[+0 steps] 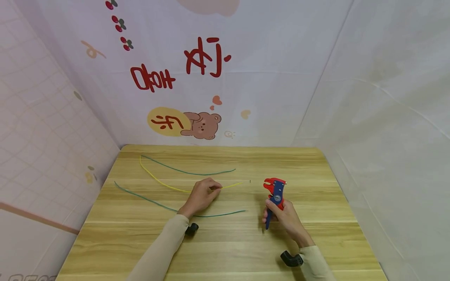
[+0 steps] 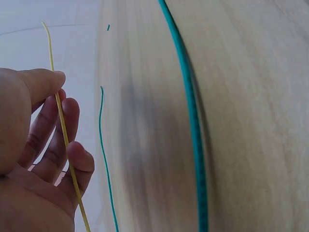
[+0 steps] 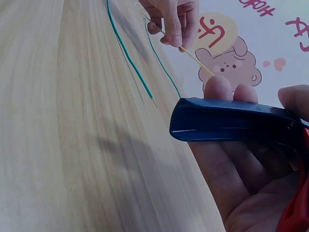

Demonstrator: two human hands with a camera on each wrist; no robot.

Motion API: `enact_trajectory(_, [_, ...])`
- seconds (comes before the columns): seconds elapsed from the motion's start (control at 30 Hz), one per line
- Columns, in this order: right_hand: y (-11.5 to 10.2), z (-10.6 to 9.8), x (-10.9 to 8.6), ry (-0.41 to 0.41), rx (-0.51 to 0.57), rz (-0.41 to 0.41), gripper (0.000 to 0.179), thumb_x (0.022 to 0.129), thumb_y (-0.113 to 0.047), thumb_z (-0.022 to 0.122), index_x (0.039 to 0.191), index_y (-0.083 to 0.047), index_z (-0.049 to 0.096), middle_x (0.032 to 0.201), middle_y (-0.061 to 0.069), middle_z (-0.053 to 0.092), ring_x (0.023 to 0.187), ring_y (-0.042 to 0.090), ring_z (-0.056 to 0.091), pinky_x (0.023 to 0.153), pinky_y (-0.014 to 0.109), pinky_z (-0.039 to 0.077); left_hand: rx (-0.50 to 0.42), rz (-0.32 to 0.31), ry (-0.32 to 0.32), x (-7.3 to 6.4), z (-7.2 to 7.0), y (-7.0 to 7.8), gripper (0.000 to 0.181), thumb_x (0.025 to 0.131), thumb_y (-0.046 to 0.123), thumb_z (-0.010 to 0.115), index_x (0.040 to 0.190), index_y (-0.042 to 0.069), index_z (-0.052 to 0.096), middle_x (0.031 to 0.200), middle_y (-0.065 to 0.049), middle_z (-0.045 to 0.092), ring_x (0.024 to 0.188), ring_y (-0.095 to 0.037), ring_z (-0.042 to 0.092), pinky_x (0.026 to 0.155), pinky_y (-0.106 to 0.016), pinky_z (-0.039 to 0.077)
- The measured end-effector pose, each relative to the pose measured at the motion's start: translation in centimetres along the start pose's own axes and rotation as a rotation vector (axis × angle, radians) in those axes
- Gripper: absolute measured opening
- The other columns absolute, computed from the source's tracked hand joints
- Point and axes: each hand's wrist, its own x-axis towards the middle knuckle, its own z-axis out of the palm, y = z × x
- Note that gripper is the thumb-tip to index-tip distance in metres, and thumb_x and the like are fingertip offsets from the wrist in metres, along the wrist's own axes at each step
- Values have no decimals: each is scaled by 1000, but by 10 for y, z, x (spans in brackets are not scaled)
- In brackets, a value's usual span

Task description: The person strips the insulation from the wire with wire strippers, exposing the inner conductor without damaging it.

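My left hand [image 1: 201,196] pinches a thin yellow wire [image 2: 64,128] between thumb and index finger, close to its right end. The wire's bent tip sticks out past the thumb in the left wrist view. In my right hand [image 1: 287,219] is a red and blue wire stripper [image 1: 278,192], gripped by its blue handle with the red jaws pointing away from me. Its jaws stand apart from the yellow wire's end, to the right of it. One green wire [image 2: 191,106] passes beneath my left wrist, with a fine bare tip showing in the right wrist view.
A second green wire [image 1: 197,173] lies farther back on the wooden table [image 1: 225,249]. A tiny green scrap [image 1: 250,181] rests between the yellow wire's end and the stripper. Printed white curtains [image 1: 267,78] stand along the table's back and sides.
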Motion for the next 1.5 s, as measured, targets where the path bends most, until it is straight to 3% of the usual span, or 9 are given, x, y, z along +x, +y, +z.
enact_trajectory(0.33, [-4,5,2,-51,25,18,56,119,-34,60,128,20,49,90,8,76,79,22,83,81,46,72,4,5,29,-3,-6,12,9,104,12,83,108,6,88,106,-1,81,98,-18,75,86,-30,62])
enact_trajectory(0.67, [-8,10,7,-109,5,86,58,118,-38,63,132,17,51,92,8,75,82,26,83,84,46,72,18,28,49,-7,-11,25,6,103,11,83,105,7,88,104,-1,81,97,-18,76,88,-37,64])
enact_trajectory(1.13, [-11,19,10,-164,1,94,55,119,-35,62,130,17,51,90,5,74,80,22,81,84,43,72,37,78,72,-9,-13,30,5,102,10,84,102,14,88,103,0,81,94,-16,77,86,-32,64])
enact_trajectory(1.5, [-13,23,11,-189,-5,86,59,118,-37,63,129,19,52,91,7,73,79,23,82,81,43,71,33,115,82,-13,-17,36,5,101,8,86,101,13,88,101,-3,80,92,-18,77,84,-49,67])
